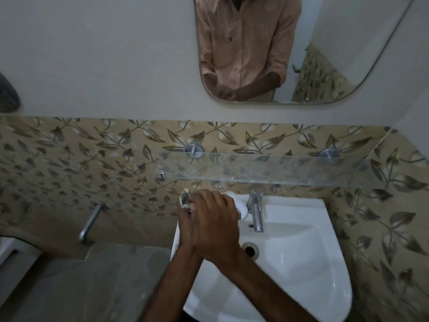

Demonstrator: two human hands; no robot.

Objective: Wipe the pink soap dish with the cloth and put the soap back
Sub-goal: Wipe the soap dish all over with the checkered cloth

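My two hands overlap above the back left rim of the white sink [301,263]. My right hand [216,219] lies on top, fingers curled down. My left hand [183,223] is mostly hidden beneath it. A crumpled, pale cloth [185,198] pokes out at the top left of the hands, by my right thumb and fingers. A rounded white object [240,206], possibly the soap, shows just right of my hands, beside the tap. The pink soap dish is not visible; my hands cover that spot.
A chrome tap [255,210] stands at the back of the sink, and the drain [249,249] lies below it. A glass shelf [267,169] juts from the leaf-patterned tiles just above my hands. A second wall spout [90,223] is at the left. A mirror [278,54] hangs above.
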